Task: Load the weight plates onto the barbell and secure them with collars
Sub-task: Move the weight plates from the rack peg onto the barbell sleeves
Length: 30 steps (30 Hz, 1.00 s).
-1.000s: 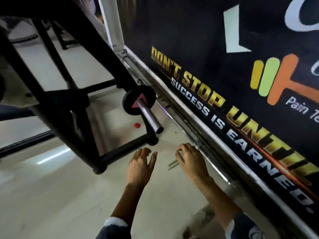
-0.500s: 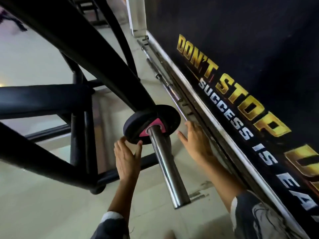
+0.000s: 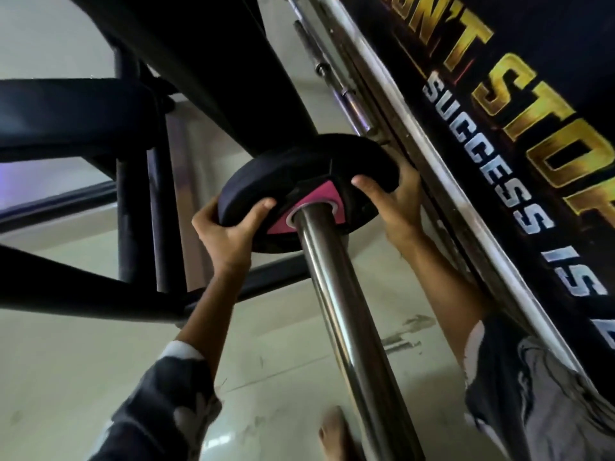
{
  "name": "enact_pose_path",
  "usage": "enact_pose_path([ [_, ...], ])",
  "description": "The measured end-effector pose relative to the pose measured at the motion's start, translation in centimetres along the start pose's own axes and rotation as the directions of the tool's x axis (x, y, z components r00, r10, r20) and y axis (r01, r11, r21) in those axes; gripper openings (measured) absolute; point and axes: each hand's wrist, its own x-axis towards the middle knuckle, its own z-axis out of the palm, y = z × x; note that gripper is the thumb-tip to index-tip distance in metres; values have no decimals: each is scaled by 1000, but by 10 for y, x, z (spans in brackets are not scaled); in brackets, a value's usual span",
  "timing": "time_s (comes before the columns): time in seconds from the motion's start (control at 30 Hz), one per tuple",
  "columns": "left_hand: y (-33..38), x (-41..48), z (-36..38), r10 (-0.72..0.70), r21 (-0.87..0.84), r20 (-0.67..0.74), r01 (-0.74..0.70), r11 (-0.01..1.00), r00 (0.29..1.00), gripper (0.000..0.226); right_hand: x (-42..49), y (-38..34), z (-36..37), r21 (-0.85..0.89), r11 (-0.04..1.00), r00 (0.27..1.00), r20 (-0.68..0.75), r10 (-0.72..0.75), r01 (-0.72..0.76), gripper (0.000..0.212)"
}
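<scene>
A black weight plate (image 3: 299,181) with a pink middle sits on the shiny steel barbell sleeve (image 3: 339,301). The sleeve goes right through the hole in the plate and points down toward the camera.

The left hand (image 3: 226,227) holds the left edge of the plate. Its thumb lies on the front face and its fingers curl around the rim to the back. The right hand (image 3: 392,201) holds the right edge the same way, thumb on the front and fingers wrapped behind. Both hands are closed on the plate.

Behind the plate stands a black metal rack (image 3: 139,181). On the right is a dark banner (image 3: 519,134) with gold and white letters. A bare foot (image 3: 336,434) shows on the pale floor (image 3: 283,344) near the bottom.
</scene>
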Motion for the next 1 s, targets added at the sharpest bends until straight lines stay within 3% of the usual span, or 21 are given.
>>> enact_pose_path([
  [0.07, 5, -3, 1, 44, -8, -17, -44, 999, 999, 25, -11, 0, 1, 39, 999, 996, -90, 4, -1, 51],
  [0.13, 5, -10, -3, 65, -46, -7, -65, 997, 998, 9, -27, -3, 2, 76, 997, 986, -164, -1, 14, 34],
  [0.17, 3, -16, -6, 55, -65, -4, -55, 996, 998, 15, -36, -5, 1, 92, 995, 980, -198, -11, 29, 33],
  [0.23, 2, -35, -12, 38, -110, 6, -37, 993, 999, 30, -54, -6, -4, 111, 992, 970, -243, -26, 54, 41],
  [0.37, 12, -83, -23, 10, -136, -29, -14, 991, 1000, 26, -93, -18, -19, 98, 995, 964, -267, 1, 26, 75],
  [0.57, 33, -182, -48, 14, -67, -12, -15, 998, 1000, 11, -189, -43, -59, 56, 998, 951, -308, -4, 23, 78],
  [0.7, 58, -239, -67, -58, -73, 18, 59, 996, 998, 16, -246, -70, -88, -1, 1000, 955, -295, 29, -31, 60],
  [0.87, 124, -297, -113, -19, -109, 19, 21, 994, 1000, 27, -304, -146, -102, -107, 994, 965, -258, -53, 26, 84],
  [1.0, 196, -330, -183, 15, -107, -55, -20, 994, 998, 31, -354, -234, -85, -106, 986, 964, -221, -148, 127, 87],
])
